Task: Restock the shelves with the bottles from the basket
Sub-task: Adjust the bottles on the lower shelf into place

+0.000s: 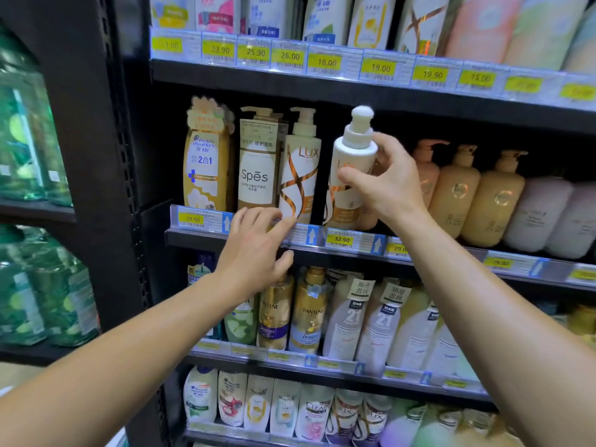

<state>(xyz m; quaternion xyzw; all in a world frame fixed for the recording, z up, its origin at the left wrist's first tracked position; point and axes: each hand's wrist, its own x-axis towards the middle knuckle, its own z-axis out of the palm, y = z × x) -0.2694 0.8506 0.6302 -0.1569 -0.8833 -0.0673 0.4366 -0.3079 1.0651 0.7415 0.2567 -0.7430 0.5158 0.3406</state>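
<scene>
Shop shelves (322,246); right hand (387,182) round half-hidden pump bottle (351,169), left hand (258,253) spread, empty.

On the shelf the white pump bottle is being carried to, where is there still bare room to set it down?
One dark gap on the middle shelf, between the standing white-and-gold Lux pump bottle and the peach pump bottles; the right hand holds the white pump bottle in front of it. Left of the Lux bottle and right of the gap, bottles stand shoulder to shoulder. The left hand hovers by the shelf edge.

Glossy plastic bottle (351,175); matt black metal shelf (322,80)
</scene>
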